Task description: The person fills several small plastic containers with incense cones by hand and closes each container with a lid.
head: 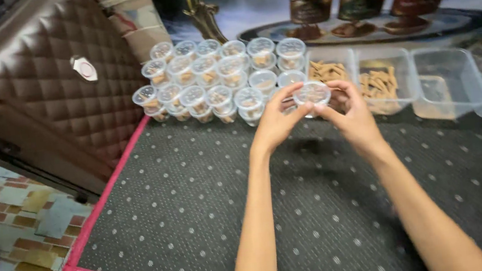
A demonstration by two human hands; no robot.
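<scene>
I see both hands meeting on one small lidded cup (312,93), raised above the mat's (202,220) far edge. My left hand (276,124) and right hand (354,116) pinch its rim from opposite sides, equally near; the stacked cups (215,77) lie just left.

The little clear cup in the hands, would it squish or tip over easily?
The cup looks like thin clear plastic, so it probably flexes if squeezed hard. It seems light: the left hand and right hand hold it with fingertips only. With its lid on and a round flat shape, it likely sits steady, like the stacked cups nearby.
</scene>
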